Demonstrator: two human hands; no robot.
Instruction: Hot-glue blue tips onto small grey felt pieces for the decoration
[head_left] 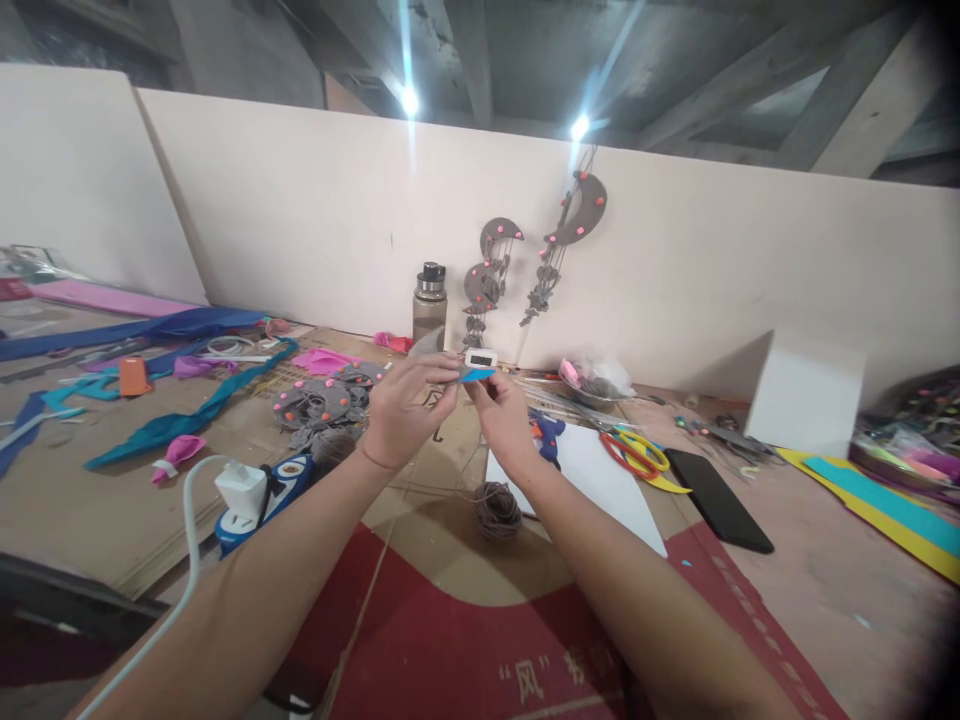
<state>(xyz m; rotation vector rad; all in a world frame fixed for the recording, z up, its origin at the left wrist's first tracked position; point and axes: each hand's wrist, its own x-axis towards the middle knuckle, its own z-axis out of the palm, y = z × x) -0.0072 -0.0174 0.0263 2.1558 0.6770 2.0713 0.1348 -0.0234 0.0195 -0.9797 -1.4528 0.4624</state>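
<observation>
Both hands are raised over the middle of the table, fingertips close together. A small flat blue piece is pinched by my right hand, between thumb and fingers. My left hand is closed around a grey piece whose pointed tip rises behind its fingers; most of that piece is hidden. The two held pieces appear to meet at the fingertips, though I cannot tell whether they touch. Below the hands lies a ball of grey yarn on the cardboard.
Scissors, a black phone and a white sheet lie to the right. On the left are a power strip with a white charger, and grey dotted ornaments. A bottle stands behind, by the wall.
</observation>
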